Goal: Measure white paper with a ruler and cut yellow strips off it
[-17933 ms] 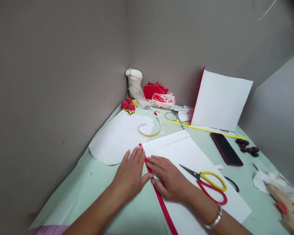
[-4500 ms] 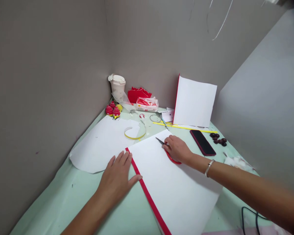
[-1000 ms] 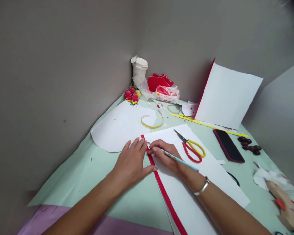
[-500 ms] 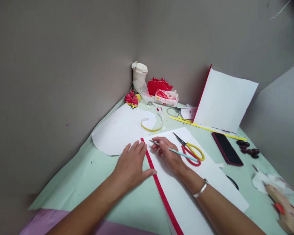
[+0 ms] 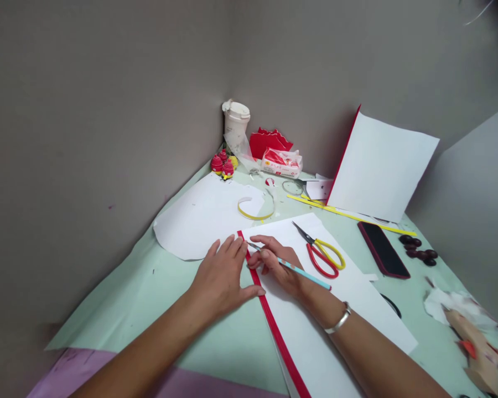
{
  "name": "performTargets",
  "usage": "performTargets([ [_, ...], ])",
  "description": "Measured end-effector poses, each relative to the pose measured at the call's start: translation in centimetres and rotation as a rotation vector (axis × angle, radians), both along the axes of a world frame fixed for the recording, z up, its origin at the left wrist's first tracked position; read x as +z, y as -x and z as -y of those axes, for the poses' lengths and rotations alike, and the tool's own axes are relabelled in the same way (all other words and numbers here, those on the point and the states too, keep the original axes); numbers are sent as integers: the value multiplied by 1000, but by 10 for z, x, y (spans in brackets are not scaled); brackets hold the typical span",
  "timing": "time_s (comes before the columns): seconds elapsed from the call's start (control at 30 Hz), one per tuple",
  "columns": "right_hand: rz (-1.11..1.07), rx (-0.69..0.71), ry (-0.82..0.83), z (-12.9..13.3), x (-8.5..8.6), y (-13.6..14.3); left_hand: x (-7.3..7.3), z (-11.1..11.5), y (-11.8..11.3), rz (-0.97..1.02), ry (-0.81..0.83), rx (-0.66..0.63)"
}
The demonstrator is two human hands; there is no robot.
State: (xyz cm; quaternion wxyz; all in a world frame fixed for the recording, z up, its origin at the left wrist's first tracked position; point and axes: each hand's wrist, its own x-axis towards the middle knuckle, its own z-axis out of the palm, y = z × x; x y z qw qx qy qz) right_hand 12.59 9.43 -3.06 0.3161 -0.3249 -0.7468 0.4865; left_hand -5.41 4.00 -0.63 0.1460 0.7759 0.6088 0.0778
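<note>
Right hand (image 5: 284, 268): thumb and fingers pinch a slim light-blue pen-like tool (image 5: 307, 275), the index finger extended past the grip and the lower fingers curled at the edge of the red strip (image 5: 276, 331). The dark tip projects from the pinch toward the left hand's fingertips, beside the strip's far end; contact between tip and paper cannot be told. Tool's long axis: tip leftward and slightly away from the wearer, rear end rightward and nearer, above the right wrist. Left hand (image 5: 219, 276): palm down, fingers slightly spread, their tips on the strip near its far end, thumb apart from them with its tip on the strip farther down. The strip lies along the left edge of the white sheet (image 5: 315, 331), between the two hands, its long axis running from the left fingertips toward the wearer and somewhat rightward. Tool and strip therefore slant the same general way, the strip more steeply. Judged the governing relation: tip just right of the strip, close to the left fingertips, with the right hand alone bearing the tool. Scissors (image 5: 311, 241) lie on the sheet to the right of the right-hand fingers, points directed away and leftward. Curled yellow-edged band (image 5: 255, 217) lies beyond both sets of fingers.
</note>
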Motion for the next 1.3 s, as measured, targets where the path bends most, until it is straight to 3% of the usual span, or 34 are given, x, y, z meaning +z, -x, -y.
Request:
performTargets([
  [0.33,-40,-7,36,1,2,0,0,0,0,-27,6,-18],
  [0.6,-187,-259,157,-12,-1,3,6,-1,-1,-77,71,-13],
  [0.77,-99,-268,234,-30,11,10,10,0,-1,-95,81,-9],
  [0.93,-20,-326,201,-41,15,24,8,0,-1,-104,76,-7],
  [1.3,114,-364,66,-34,12,32,6,0,-1,-136,75,-14],
])
